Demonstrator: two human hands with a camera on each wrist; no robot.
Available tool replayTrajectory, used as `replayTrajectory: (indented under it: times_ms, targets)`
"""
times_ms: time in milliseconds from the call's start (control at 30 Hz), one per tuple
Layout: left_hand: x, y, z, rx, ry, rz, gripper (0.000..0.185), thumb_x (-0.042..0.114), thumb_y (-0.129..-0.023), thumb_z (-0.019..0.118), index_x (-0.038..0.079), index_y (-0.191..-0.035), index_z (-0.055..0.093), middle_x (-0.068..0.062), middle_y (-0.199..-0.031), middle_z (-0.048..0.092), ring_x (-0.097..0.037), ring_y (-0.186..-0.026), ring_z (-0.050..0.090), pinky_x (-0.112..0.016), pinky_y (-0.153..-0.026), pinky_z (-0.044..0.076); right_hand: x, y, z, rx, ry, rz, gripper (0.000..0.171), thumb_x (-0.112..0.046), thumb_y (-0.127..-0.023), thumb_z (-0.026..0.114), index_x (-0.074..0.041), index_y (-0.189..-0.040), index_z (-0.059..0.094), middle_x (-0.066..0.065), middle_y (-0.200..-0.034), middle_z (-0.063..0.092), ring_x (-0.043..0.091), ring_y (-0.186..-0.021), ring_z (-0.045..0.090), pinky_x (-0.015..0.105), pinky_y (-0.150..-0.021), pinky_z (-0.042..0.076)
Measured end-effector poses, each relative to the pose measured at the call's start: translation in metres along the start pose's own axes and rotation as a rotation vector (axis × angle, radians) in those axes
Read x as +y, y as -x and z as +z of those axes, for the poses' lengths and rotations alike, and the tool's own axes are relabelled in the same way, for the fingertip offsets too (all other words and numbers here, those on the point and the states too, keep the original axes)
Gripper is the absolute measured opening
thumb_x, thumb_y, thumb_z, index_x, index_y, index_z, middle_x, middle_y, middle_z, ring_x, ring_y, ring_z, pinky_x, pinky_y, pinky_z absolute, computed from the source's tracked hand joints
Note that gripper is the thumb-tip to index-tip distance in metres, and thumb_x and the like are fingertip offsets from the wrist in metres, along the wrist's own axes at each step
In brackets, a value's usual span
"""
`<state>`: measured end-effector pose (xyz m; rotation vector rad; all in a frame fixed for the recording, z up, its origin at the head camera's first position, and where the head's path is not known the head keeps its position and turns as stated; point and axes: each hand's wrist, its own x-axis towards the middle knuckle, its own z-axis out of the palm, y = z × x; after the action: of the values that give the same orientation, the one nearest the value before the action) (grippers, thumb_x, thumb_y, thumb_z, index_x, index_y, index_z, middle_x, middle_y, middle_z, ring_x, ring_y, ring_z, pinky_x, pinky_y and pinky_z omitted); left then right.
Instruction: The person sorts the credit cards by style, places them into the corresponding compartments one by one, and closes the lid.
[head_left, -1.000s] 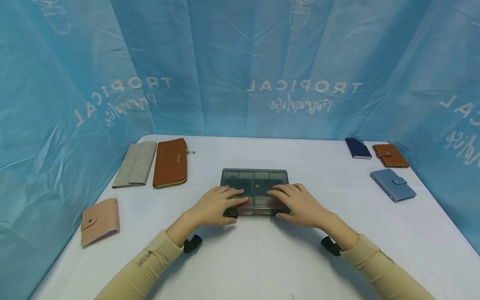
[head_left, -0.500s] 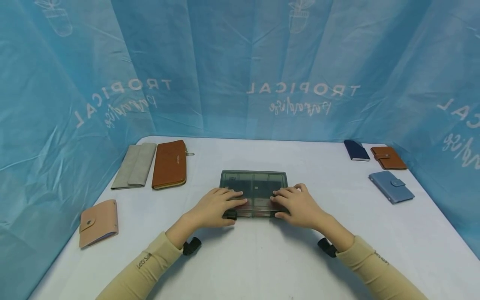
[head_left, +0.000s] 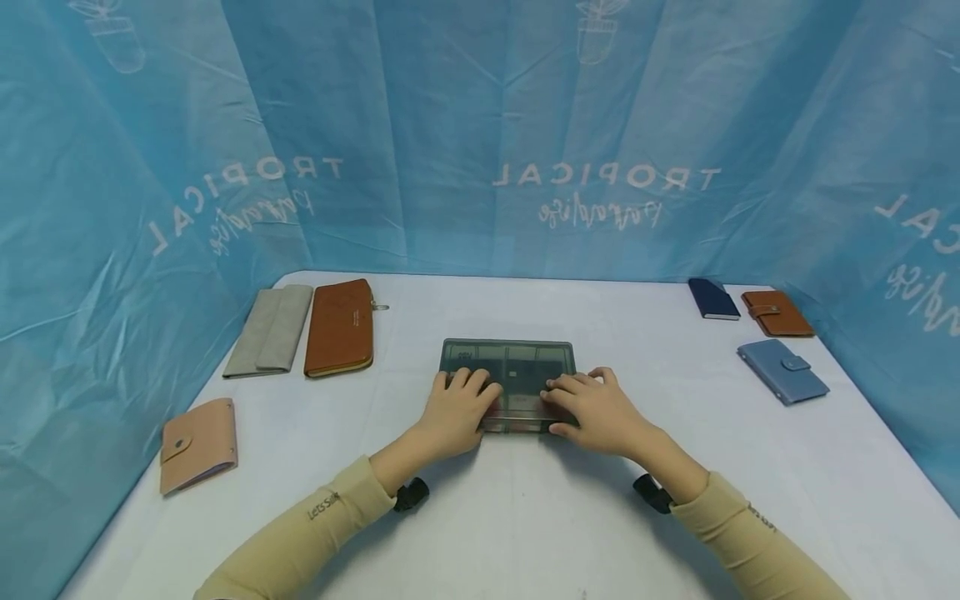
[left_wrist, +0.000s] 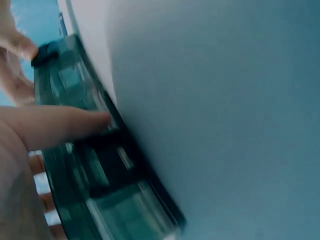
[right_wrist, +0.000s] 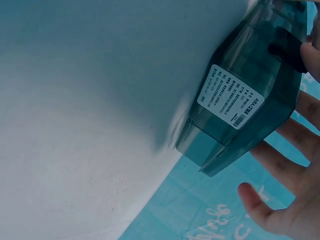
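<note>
A translucent dark green plastic storage box [head_left: 517,379] with inner compartments lies flat on the table, lid down. My left hand [head_left: 454,414] grips its front left corner, fingers bent over the lid. In the left wrist view the thumb [left_wrist: 75,122] lies across the front side, beside a dark part of the box. My right hand [head_left: 596,412] holds the front right corner, fingers on the lid. Its thumb touches a black latch [right_wrist: 288,50] in the right wrist view, where a white printed label [right_wrist: 231,96] shows on the box's side.
Left on the white table [head_left: 517,517] lie a grey wallet [head_left: 270,331], a brown zip wallet [head_left: 340,327] and a tan card holder [head_left: 198,446]. At the right are a navy holder [head_left: 713,299], a brown snap wallet [head_left: 778,313] and a blue one [head_left: 783,371]. Blue curtains [head_left: 450,142] enclose the table.
My left hand has shifted right and turned, its fingers now bent over the lid where they lay straighter before. The right hand and the box stay nearly where they were.
</note>
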<state>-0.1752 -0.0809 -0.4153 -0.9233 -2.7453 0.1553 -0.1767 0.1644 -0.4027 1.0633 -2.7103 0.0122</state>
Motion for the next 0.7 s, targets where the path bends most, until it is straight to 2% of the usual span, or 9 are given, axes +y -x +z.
replayTrajectory:
  times_ms: [167,300,433,533,633,700]
  targets:
    - [0.008,-0.003,-0.002,-0.045,-0.008,-0.053,0.046,0.021,-0.073,0.072,0.018,-0.110,0.045,-0.006,-0.113,0.040,-0.024,-0.097,0.037,-0.042,-0.076,0.034,-0.001,0.000,-0.001,-0.002,-0.010,0.010,0.045,-0.043,-0.079,0.068,-0.019,-0.117,0.063,0.002,-0.121,0.059,0.023,-0.108,0.056,0.054,-0.090,0.037]
    - [0.011,-0.005,-0.005,-0.113,0.049,-0.085,0.059,0.028,-0.069,0.076,0.017,-0.117,0.043,-0.008,-0.118,0.038,-0.027,-0.105,0.036,-0.047,-0.084,0.033,0.000,0.000,-0.002,0.008,-0.017,0.011,0.044,-0.043,-0.079,0.069,-0.019,-0.116,0.064,0.002,-0.121,0.059,0.023,-0.108,0.056,0.055,-0.090,0.037]
    - [0.011,-0.004,-0.009,-0.142,0.082,-0.100,0.066,0.036,-0.067,0.077,0.019,-0.122,0.045,-0.006,-0.120,0.040,-0.027,-0.107,0.037,-0.047,-0.087,0.034,0.001,0.000,-0.001,0.004,-0.015,0.009,0.045,-0.043,-0.079,0.069,-0.020,-0.117,0.063,0.002,-0.121,0.059,0.023,-0.108,0.056,0.055,-0.090,0.038]
    - [0.007,-0.003,-0.014,-0.129,0.082,-0.058,0.059,0.034,-0.069,0.075,0.018,-0.121,0.049,-0.005,-0.116,0.046,-0.026,-0.102,0.044,-0.044,-0.082,0.042,0.001,0.001,0.000,-0.004,-0.012,0.009,0.046,-0.044,-0.079,0.068,-0.020,-0.118,0.063,0.001,-0.121,0.059,0.023,-0.108,0.056,0.054,-0.090,0.038]
    - [-0.004,-0.001,-0.020,-0.093,0.102,0.030,0.048,0.028,-0.073,0.070,0.013,-0.116,0.055,-0.005,-0.112,0.053,-0.024,-0.093,0.052,-0.038,-0.070,0.049,0.001,0.001,0.000,-0.006,-0.022,0.010,0.046,-0.044,-0.080,0.068,-0.020,-0.118,0.063,0.001,-0.122,0.058,0.022,-0.109,0.056,0.054,-0.090,0.038]
    - [-0.016,0.001,-0.021,-0.070,0.145,0.088,0.042,0.028,-0.076,0.069,0.011,-0.114,0.059,-0.005,-0.114,0.058,-0.023,-0.092,0.056,-0.036,-0.069,0.051,0.001,0.000,0.000,-0.003,-0.025,0.006,0.046,-0.044,-0.080,0.068,-0.020,-0.119,0.062,0.001,-0.122,0.058,0.023,-0.109,0.055,0.054,-0.089,0.038]
